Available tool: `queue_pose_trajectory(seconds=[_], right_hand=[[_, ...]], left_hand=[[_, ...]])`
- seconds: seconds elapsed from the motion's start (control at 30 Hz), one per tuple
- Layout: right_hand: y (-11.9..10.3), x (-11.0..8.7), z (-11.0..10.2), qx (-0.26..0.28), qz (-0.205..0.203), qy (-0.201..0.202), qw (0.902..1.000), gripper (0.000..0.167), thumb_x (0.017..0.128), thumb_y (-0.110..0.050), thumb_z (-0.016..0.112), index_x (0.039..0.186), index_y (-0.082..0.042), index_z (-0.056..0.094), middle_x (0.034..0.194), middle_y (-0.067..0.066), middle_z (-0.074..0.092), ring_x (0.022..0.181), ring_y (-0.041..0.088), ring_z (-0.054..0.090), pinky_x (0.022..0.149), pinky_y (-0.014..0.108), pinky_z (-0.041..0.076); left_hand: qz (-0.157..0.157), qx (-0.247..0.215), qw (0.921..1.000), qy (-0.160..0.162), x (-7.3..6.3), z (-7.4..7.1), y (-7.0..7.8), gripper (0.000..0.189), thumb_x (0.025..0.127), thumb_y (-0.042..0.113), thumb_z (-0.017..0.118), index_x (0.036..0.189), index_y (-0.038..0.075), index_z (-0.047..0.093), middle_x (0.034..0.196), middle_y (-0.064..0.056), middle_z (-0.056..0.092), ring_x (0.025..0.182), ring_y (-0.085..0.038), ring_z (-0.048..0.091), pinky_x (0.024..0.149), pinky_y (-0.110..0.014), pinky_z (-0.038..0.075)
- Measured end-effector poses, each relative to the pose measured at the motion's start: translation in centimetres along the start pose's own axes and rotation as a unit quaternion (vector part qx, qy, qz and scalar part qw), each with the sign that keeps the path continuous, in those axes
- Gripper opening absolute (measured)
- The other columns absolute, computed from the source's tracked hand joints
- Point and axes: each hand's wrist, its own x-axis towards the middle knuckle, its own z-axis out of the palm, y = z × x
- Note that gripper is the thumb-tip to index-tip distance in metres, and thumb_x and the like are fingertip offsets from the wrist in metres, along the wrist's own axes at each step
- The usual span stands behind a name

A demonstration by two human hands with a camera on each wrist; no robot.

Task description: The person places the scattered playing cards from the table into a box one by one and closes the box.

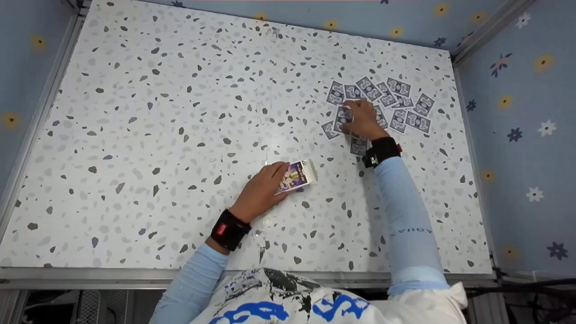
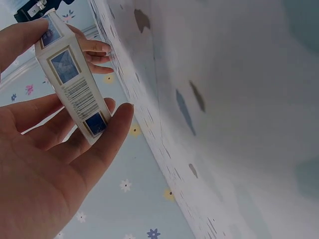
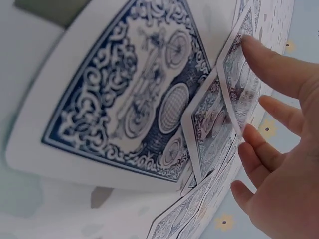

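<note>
Speckled table (image 1: 180,112), floral walls (image 1: 517,148); left fingers (image 1: 271,172) gripping box (image 1: 295,176), right fingers (image 1: 358,106) apart over overlapping cards (image 1: 398,121).

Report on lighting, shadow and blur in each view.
Head: bright, fairly even light, with a soft grey shadow on the table beside the right sleeve. Left wrist: dimmer, the table's near surface soft, while the box shows distinct barcode stripes. Right wrist: the nearest card looms large, its pattern clear; the dark patch at top left is too blurred to identify.

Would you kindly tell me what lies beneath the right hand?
Under the right hand are playing cards, patterned backs up, partly showing around it; the hand covers the rest, so their number cannot be told.
</note>
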Motion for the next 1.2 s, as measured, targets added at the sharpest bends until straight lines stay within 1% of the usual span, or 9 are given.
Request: queue_pose_trajectory(seconds=[0.1, 0.27, 0.47, 0.73, 0.87, 0.93, 1.03, 1.1, 1.2], right_hand=[[0.1, -0.2, 0.1, 0.015, 0.007, 0.033, 0.9993, 0.066, 0.083, -0.020, 0.070, 0.140, -0.011, 0.038, 0.128, 0.020, 0.033, 0.122, 0.035, 0.026, 0.105, 0.047, 0.023], [0.2, -0.7, 0.2, 0.078, 0.007, 0.073, 0.9942, 0.052, 0.088, -0.010, 0.063, 0.135, -0.004, 0.043, 0.111, 0.016, 0.029, 0.103, 0.028, 0.028, 0.086, 0.040, 0.030], [0.1, -1.9, -0.4, 0.143, 0.024, 0.088, 0.9855, 0.036, 0.093, -0.004, 0.050, 0.128, 0.002, 0.048, 0.119, 0.023, 0.036, 0.111, 0.032, 0.041, 0.092, 0.042, 0.040], [-0.5, -5.2, -0.9, 0.232, 0.029, 0.101, 0.9670, 0.034, 0.095, -0.009, 0.047, 0.128, -0.002, 0.048, 0.130, 0.018, 0.047, 0.122, 0.030, 0.043, 0.101, 0.043, 0.038], [-1.2, -6.6, -0.6, 0.259, 0.016, 0.115, 0.9589, 0.037, 0.093, -0.006, 0.049, 0.130, -0.007, 0.049, 0.120, 0.018, 0.053, 0.109, 0.027, 0.050, 0.088, 0.033, 0.043], [-1.5, -7.1, -0.5, 0.280, 0.010, 0.119, 0.9526, 0.041, 0.093, -0.004, 0.050, 0.133, -0.011, 0.049, 0.123, 0.017, 0.053, 0.107, 0.025, 0.051, 0.082, 0.030, 0.042], [-2.0, -8.1, -0.4, 0.305, 0.001, 0.121, 0.9445, 0.042, 0.092, -0.003, 0.050, 0.134, -0.012, 0.049, 0.126, 0.015, 0.051, 0.109, 0.023, 0.050, 0.084, 0.028, 0.040], [-2.7, -8.7, -0.6, 0.318, -0.003, 0.126, 0.9396, 0.042, 0.092, -0.001, 0.051, 0.133, -0.010, 0.050, 0.122, 0.015, 0.051, 0.107, 0.020, 0.050, 0.086, 0.028, 0.039], [-3.8, -9.6, -1.1, 0.327, -0.008, 0.136, 0.9351, 0.041, 0.090, 0.001, 0.052, 0.131, -0.004, 0.050, 0.101, 0.013, 0.051, 0.090, 0.017, 0.049, 0.080, 0.026, 0.038]], left_hand=[[-0.004, -0.003, 1.0000, -0.003, 0.0, 0.0, -0.1, 0.064, 0.087, 0.024, 0.066, 0.139, 0.000, 0.039, 0.135, -0.015, 0.047, 0.123, -0.028, 0.047, 0.103, -0.037, 0.042], [-0.007, -0.011, 0.9999, -0.003, 0.0, 0.1, -0.3, 0.065, 0.086, 0.024, 0.067, 0.140, 0.000, 0.038, 0.135, -0.016, 0.046, 0.123, -0.029, 0.047, 0.103, -0.038, 0.043], [-0.020, -0.010, 0.9996, -0.016, 0.1, 0.0, -0.5, 0.066, 0.087, 0.024, 0.066, 0.141, 0.000, 0.036, 0.137, -0.015, 0.045, 0.124, -0.029, 0.046, 0.102, -0.039, 0.043], [-0.019, 0.000, 0.9996, -0.019, 0.5, -0.2, -0.8, 0.066, 0.086, 0.022, 0.067, 0.141, 0.000, 0.037, 0.137, -0.016, 0.045, 0.124, -0.028, 0.046, 0.103, -0.037, 0.042], [-0.003, 0.010, 0.9999, -0.002, 0.8, -0.4, -0.8, 0.066, 0.086, 0.022, 0.067, 0.140, -0.001, 0.038, 0.135, -0.017, 0.046, 0.123, -0.029, 0.046, 0.104, -0.036, 0.041], [0.002, 0.012, 0.9999, 0.005, 0.9, -0.5, -0.9, 0.066, 0.085, 0.022, 0.068, 0.139, -0.001, 0.038, 0.135, -0.017, 0.046, 0.123, -0.029, 0.046, 0.105, -0.036, 0.041], [0.001, 0.011, 0.9999, 0.006, 1.1, -0.7, -1.0, 0.066, 0.085, 0.021, 0.068, 0.139, -0.002, 0.038, 0.136, -0.018, 0.046, 0.124, -0.030, 0.045, 0.106, -0.036, 0.039], [-0.006, 0.009, 0.9999, 0.003, 1.2, -0.8, -1.1, 0.067, 0.085, 0.021, 0.069, 0.139, -0.001, 0.038, 0.137, -0.017, 0.045, 0.125, -0.029, 0.045, 0.107, -0.036, 0.039], [-0.014, 0.007, 0.9999, 0.000, 1.6, -0.9, -1.2, 0.067, 0.085, 0.021, 0.068, 0.140, -0.001, 0.037, 0.138, -0.016, 0.044, 0.125, -0.029, 0.044, 0.107, -0.035, 0.039]])
